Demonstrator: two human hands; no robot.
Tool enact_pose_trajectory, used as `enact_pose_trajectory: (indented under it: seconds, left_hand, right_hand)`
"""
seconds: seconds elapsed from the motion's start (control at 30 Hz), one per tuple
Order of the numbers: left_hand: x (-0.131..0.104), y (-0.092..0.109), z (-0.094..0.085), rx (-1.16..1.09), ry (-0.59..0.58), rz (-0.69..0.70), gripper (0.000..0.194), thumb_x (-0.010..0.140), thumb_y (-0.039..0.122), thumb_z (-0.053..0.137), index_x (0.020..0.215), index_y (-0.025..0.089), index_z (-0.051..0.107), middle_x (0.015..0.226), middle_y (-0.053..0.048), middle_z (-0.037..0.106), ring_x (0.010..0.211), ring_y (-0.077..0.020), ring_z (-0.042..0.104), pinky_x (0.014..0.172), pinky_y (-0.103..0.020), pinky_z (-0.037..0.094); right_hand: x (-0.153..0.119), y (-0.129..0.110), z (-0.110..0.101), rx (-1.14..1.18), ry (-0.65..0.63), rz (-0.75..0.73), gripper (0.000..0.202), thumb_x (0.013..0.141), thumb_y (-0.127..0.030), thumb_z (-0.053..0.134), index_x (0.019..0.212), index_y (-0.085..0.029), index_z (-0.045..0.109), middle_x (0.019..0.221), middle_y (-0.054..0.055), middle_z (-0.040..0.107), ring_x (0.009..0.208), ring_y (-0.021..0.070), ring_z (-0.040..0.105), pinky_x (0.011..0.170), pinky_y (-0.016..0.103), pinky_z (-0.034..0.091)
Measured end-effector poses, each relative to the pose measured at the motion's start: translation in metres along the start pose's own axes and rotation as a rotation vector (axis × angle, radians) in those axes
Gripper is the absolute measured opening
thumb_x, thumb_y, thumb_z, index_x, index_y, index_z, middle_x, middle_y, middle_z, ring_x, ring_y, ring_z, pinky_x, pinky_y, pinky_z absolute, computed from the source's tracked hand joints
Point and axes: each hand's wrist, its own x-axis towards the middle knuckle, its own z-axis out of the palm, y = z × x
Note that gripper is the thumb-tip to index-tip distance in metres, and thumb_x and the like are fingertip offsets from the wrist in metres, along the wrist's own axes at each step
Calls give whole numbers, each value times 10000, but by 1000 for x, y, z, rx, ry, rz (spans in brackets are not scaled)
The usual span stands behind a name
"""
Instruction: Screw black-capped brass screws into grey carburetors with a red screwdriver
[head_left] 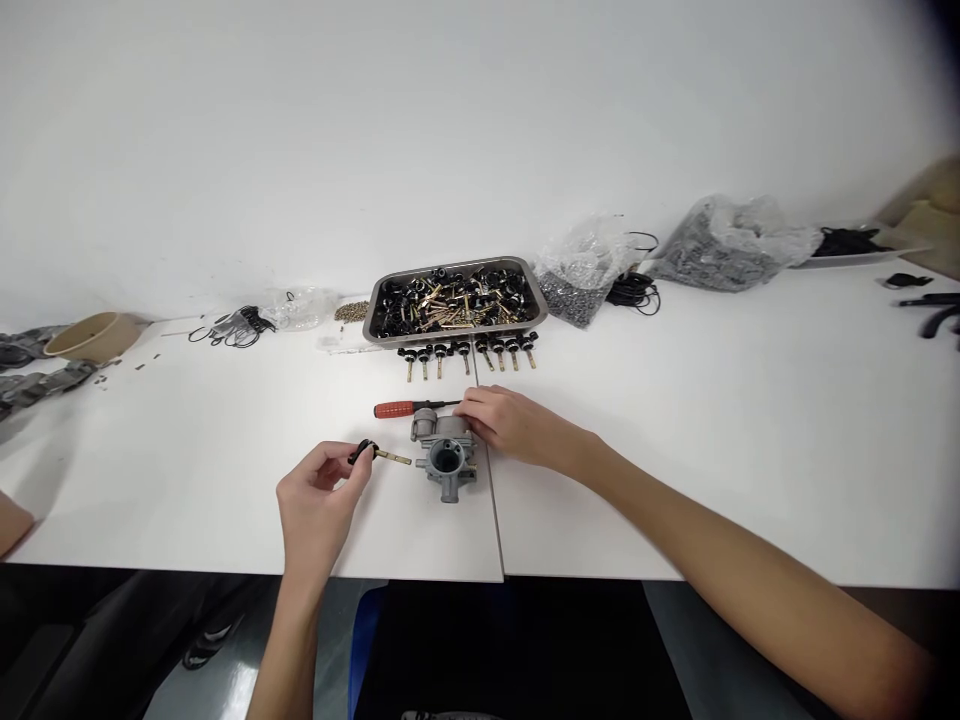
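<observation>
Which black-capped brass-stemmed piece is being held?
The piece pinched in the left hand; the others lie in the metal tray or the row before it.

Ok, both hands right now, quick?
Left hand: closed, pinching a black part with a brass stem.
Right hand: at the gray metal casting; grip can't be told.

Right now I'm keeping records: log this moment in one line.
left hand: holds gold-stemmed piece; right hand: at metal part; red-handled tool: on table
</observation>
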Motion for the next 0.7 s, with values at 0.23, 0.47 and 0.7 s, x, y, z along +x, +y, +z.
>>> enact_pose_trajectory:
  seconds: [0.23,0.47,0.7]
  left_hand:
    - [0,1,3,44,-43,2,244,731,421,747,749,188,676,601,2,580,562,-125,538,584,-264,447]
    - [-2,5,10,-80,-58,-24,228,738,374,762,769,169,667,697,-29,686,627,-167,675,646,-270,545]
    - [-7,7,12,-180,-28,9,244,728,346,786,742,152,640,889,-62,725,699,-177,709,697,-274,594]
  right_hand:
    - [-1,-1,-1,-9,1,-3,237,959,-79,418,1002,-122,647,945,84,590,814,164,539,755,307,434]
    - [0,-2,-2,-14,-2,2,213,957,-84,440,1011,-120,643,962,83,593,808,162,536,745,305,434]
    - [0,-2,-2,-35,-5,-5,205,959,-91,444,996,-115,645,947,80,589,800,164,532,746,307,436]
